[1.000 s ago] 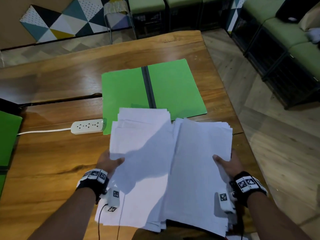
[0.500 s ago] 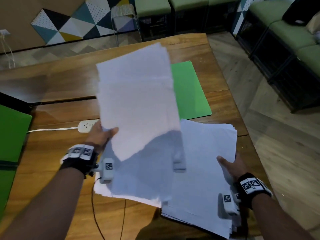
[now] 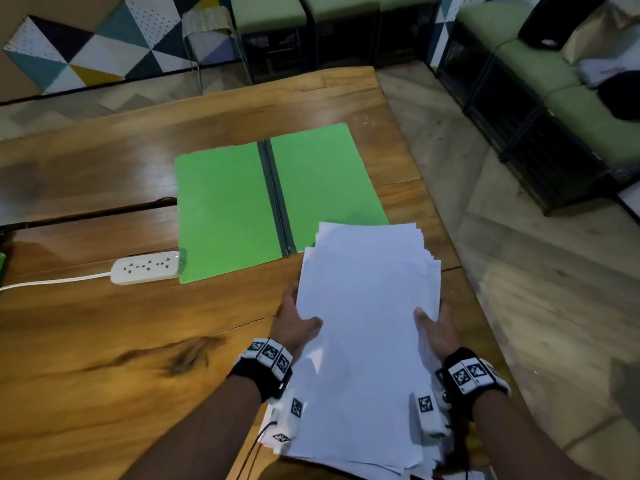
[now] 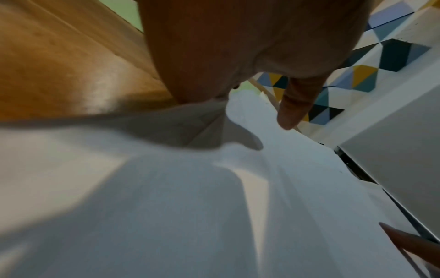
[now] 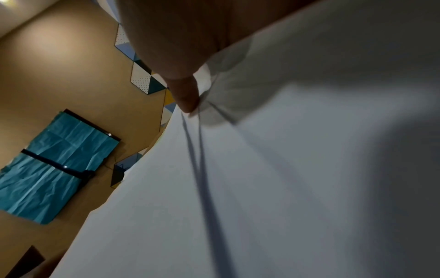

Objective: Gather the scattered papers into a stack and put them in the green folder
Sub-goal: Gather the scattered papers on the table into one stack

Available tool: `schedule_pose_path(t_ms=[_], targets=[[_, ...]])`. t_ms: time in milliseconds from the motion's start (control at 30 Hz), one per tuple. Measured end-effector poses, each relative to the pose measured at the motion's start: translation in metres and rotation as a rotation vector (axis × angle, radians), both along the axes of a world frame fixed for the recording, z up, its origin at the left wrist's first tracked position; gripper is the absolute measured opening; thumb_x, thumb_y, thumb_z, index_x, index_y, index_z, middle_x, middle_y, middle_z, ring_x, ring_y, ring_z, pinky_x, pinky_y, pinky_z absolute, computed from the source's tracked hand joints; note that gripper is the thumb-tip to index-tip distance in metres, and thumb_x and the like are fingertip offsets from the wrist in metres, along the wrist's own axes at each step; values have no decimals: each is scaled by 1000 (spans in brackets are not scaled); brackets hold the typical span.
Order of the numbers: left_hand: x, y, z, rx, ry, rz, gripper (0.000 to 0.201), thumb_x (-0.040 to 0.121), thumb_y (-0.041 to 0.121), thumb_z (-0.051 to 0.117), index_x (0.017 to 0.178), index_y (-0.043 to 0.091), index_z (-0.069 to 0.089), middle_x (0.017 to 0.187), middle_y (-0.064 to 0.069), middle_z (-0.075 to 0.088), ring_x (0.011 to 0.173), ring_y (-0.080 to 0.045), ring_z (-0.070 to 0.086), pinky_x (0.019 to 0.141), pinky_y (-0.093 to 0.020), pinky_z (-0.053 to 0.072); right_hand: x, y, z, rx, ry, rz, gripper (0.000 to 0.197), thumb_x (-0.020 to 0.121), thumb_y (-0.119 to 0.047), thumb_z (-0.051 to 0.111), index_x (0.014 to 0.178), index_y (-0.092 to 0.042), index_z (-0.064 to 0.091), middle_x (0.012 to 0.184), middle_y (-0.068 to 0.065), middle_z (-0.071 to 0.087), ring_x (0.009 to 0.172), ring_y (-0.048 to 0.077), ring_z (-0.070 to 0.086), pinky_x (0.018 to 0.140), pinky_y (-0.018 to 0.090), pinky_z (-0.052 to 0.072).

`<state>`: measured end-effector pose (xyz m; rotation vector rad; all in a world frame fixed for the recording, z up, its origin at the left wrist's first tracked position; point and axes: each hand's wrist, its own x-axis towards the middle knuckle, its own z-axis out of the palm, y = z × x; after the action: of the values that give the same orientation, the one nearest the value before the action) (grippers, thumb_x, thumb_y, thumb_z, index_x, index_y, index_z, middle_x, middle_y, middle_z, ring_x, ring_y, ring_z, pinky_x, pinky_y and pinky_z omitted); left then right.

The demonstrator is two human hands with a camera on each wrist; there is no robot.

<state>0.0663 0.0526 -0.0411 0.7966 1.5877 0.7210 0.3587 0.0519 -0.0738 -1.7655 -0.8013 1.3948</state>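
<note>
A thick stack of white papers [image 3: 367,327] lies at the table's near right, its sheets fanned unevenly at the far edge. My left hand [image 3: 294,323] holds the stack's left side, thumb on top and fingers hidden beneath. My right hand [image 3: 436,323] grips the right side the same way. The left wrist view shows the papers [image 4: 214,206] under my left thumb [image 4: 292,111]. The right wrist view shows my right thumb [image 5: 188,97] pressed on the papers [image 5: 262,188]. The green folder [image 3: 242,209] lies open and flat just beyond the stack, whose far corner overlaps its right leaf.
A white power strip [image 3: 147,266] with its cord lies left of the folder. The wooden table [image 3: 104,341] ends close to the right of the stack. Green benches [image 3: 588,109] stand across the floor to the right. Another green folder's edge [image 3: 1,261] shows at far left.
My left hand carried its pile up and over to the right, onto the right-hand pile. The two piles are now one stack, and the open folder is uncovered.
</note>
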Motion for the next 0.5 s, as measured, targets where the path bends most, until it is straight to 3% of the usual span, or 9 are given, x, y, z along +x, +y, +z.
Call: schedule_pose_path(t_ms=[67, 133, 200, 300, 433, 500], targets=[[3, 13, 2, 43, 46, -2, 94, 72, 17, 77, 144, 33, 19, 140, 4, 41, 123, -22, 48, 91, -37, 50, -3, 1, 12, -38, 5, 19, 57, 86, -38, 66, 135, -29, 40, 132, -5, 55, 121, 20, 52, 106, 44, 39], [-1, 38, 1, 104, 312, -96, 92, 73, 33, 76, 144, 37, 17, 151, 2, 26, 138, -27, 31, 108, -51, 37, -6, 5, 24, -48, -26, 35, 47, 96, -24, 52, 140, -19, 37, 129, -5, 50, 120, 18, 48, 104, 34, 35], [1, 68, 8, 200, 518, -199, 84, 78, 38, 70, 144, 38, 18, 153, 6, 18, 139, -26, 28, 113, -54, 30, -4, 8, 24, -34, -81, 49, 45, 100, -29, 43, 142, -16, 34, 125, -7, 45, 120, 15, 43, 101, 29, 31], [22, 114, 23, 386, 626, -352, 73, 84, 38, 65, 145, 30, 27, 152, 3, 24, 137, -24, 33, 113, -48, 32, -6, 11, 25, -32, -136, 66, 47, 101, -35, 36, 144, -16, 32, 123, -8, 42, 118, 12, 39, 99, 26, 29], [65, 164, 24, 441, 867, -666, 71, 90, 55, 49, 150, 30, 22, 159, 0, 19, 147, -24, 16, 119, -48, 15, -7, 12, 25, -37, -127, 75, 53, 98, -40, 37, 145, -17, 30, 128, -11, 40, 120, 9, 37, 101, 26, 28], [83, 176, 17, 385, 915, -807, 74, 91, 63, 39, 153, 29, 16, 161, 0, 15, 149, -23, 5, 120, -49, 5, -7, 14, 24, -50, -131, 79, 64, 93, -50, 37, 147, -18, 27, 141, -7, 40, 130, 14, 37, 104, 28, 28]])
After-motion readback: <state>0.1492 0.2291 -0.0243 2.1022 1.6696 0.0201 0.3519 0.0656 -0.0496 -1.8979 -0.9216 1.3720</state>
